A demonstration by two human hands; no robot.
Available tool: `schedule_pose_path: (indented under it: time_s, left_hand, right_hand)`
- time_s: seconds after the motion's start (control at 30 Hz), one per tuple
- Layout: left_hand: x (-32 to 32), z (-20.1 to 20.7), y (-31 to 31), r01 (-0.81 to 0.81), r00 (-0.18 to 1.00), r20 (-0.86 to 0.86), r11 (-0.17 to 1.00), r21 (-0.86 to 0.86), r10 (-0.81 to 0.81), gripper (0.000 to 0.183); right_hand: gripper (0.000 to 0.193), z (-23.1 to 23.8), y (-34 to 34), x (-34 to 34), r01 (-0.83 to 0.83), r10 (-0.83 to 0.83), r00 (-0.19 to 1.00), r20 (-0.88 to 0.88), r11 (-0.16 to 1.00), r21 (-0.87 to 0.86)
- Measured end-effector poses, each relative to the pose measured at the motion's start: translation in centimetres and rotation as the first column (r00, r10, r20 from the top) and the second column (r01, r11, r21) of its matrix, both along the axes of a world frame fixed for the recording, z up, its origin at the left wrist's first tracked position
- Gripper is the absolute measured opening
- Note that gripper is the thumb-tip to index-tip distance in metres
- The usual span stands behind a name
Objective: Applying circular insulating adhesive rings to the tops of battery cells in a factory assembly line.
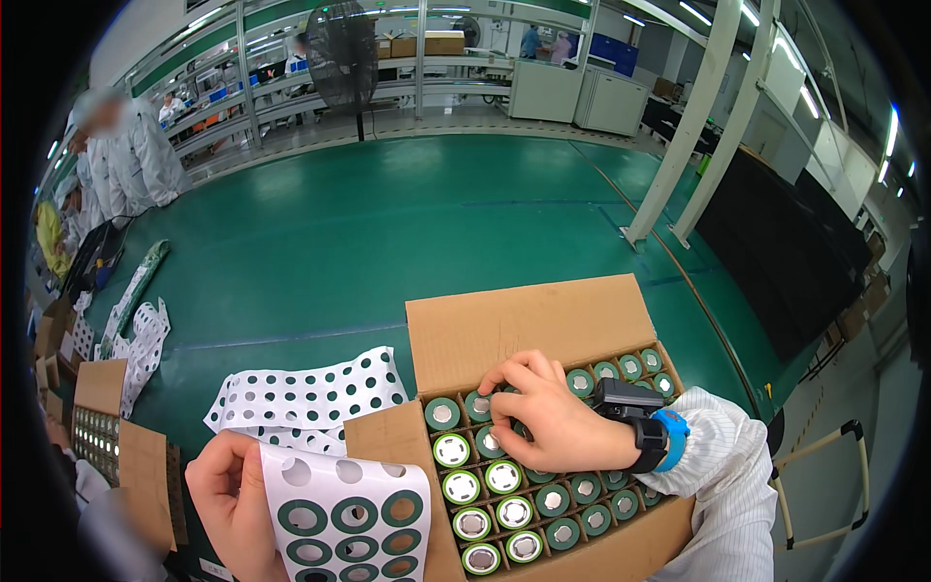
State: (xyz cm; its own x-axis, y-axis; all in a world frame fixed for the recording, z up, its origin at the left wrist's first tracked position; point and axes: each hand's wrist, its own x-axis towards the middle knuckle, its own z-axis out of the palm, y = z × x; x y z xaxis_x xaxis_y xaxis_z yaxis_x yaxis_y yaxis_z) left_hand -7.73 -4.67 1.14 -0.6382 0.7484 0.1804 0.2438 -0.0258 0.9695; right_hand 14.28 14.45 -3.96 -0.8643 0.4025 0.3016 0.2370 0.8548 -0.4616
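My left hand (pixel 233 495) pinches the edge of a white sheet of green ring stickers (pixel 356 514), left of an open cardboard box (pixel 529 315). The sheet's top row shows bare holes, with green rings below. Upright cylindrical battery cells (pixel 503 476) stand in the box's divider grid. Several cells at the near left show bright silver tops with light green rims; others carry dark green rings. Over the upper left cells rests my right hand (pixel 558 412), thumb and forefinger apart, fingertips touching cell tops. It hides part of the grid. No object shows between its fingers.
Used white sheets with punched holes (pixel 310 393) lie on the green table (pixel 388 223) behind my left hand. Another box of cells (pixel 100 436) stands at the left, beside a blurred co-worker's arm. White posts (pixel 693 126) rise at the right. People in pale coats (pixel 136 155) stand far left.
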Motion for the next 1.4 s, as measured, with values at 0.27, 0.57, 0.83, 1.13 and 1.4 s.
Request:
schedule_pose_path:
  time_s: [0.27, 0.57, 0.83, 1.13, 1.4]
  left_hand:
    - [0.6, -1.4, 0.1, -0.141, 0.990, 0.031, 0.983, 0.118, 0.138, 0.008]
    - [0.1, -0.1, 0.1, 0.027, 0.999, -0.018, 0.999, 0.025, -0.026, 0.021]
    - [0.6, 0.3, 0.7, 0.031, 0.999, -0.031, 0.999, 0.023, -0.030, 0.017]
    - [1.6, 1.3, 0.3, 0.051, 0.998, 0.027, 0.982, 0.184, -0.056, 0.016]
    - [2.4, 1.1, 0.6, 0.080, 0.994, -0.078, 0.993, 0.092, -0.073, 0.009]
  right_hand:
    - [0.013, 0.8, -1.0, -0.4, 0.007, -0.057, 0.992, 0.113, 0.917, 0.398]
    - [0.011, 1.2, -1.5, -0.3, -0.028, -0.109, 0.980, 0.167, 0.754, 0.656]
    - [0.014, 1.6, -0.1, 1.0, -0.368, 0.408, 0.906, -0.110, 0.890, 0.269]
    - [0.025, 1.7, -3.0, 1.5, -0.371, 0.263, 0.925, 0.273, 0.776, 0.511]
    - [0.032, 2.7, -2.7, 1.6, -0.384, 0.381, 0.920, -0.096, 0.923, -0.008]
